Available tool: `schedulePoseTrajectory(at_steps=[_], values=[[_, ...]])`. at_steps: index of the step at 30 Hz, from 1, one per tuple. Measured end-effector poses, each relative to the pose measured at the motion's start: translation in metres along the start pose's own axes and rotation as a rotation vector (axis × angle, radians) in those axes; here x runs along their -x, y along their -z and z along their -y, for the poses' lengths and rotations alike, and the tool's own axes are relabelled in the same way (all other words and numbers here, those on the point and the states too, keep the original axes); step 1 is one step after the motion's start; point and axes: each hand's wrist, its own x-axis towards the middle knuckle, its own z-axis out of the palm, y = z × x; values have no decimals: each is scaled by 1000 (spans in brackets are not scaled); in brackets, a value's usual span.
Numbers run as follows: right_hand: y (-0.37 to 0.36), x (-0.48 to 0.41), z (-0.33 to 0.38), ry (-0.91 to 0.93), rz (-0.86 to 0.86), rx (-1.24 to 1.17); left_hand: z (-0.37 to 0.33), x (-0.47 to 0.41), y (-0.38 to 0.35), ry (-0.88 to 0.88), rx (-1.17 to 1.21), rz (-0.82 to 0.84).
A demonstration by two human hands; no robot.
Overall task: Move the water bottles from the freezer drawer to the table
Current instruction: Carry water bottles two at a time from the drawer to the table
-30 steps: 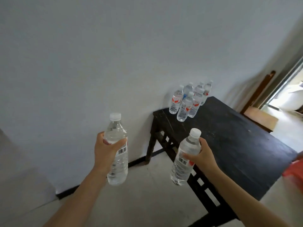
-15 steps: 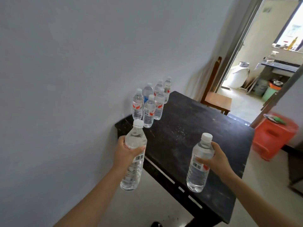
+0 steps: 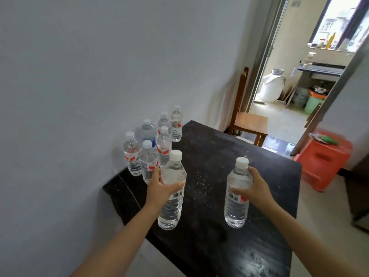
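Head view: left hand (image 3: 159,186) grips left bottle (image 3: 170,209), right hand (image 3: 256,186) right bottle (image 3: 237,211), both part-hidden.

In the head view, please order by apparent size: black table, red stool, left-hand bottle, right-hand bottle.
1. black table
2. red stool, though farther away
3. left-hand bottle and right-hand bottle: alike, not ranked

Looks like plain home, not shop or lab. Bare painted wall (image 3: 99,66), worn black table (image 3: 229,156) pushed against it, bunch of water bottles (image 3: 151,144) parked on far corner. Simple wooden chair (image 3: 249,121) beside open doorway (image 3: 261,62), red plastic stool (image 3: 323,162) on floor right of table. Through doorway: kitchen-ish back room, cluttered counter (image 3: 321,69) under bright window (image 3: 339,21), big white container (image 3: 271,90) on floor, green bucket (image 3: 313,104) below counter. Ordinary household clutter all round.
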Motion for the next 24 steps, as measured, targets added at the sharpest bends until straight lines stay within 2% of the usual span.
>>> schedulePoseTrajectory(at_steps=[7,12,20,24], values=[[8,-42,-1,-79,-50,12,12,-58,-46,59,-80,90],[13,-79,7,-131,-122,-12,4,-112,-79,26,-37,111],[2,-155,30,-190,-200,24,3,-200,-115,-65,-67,56],[-17,-195,36,-220,-191,28,11,-233,-126,-3,-97,-92]])
